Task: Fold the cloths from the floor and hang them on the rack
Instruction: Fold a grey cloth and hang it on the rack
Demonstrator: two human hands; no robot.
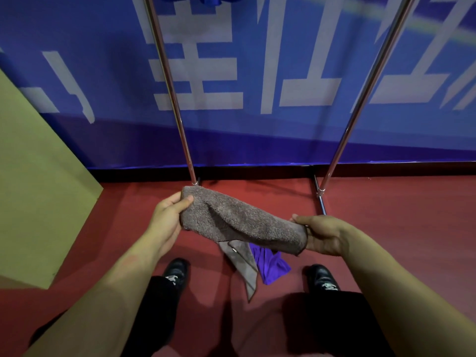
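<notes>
At centre frame the left hand (167, 217) and right hand (322, 235) each pinch an end of the folded brown cloth (242, 220) above the floor (399, 202), so folding looks done and hanging on the rack (360, 104) seems next.

Bare forearms, black trousers (159, 300), black shoes (176, 270) with white markings.

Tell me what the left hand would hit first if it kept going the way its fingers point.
The left hand grips the brown cloth, fingers pointing up and right. Going on, it probably meets the rack's left pole near its foot, though depth is unclear.
</notes>
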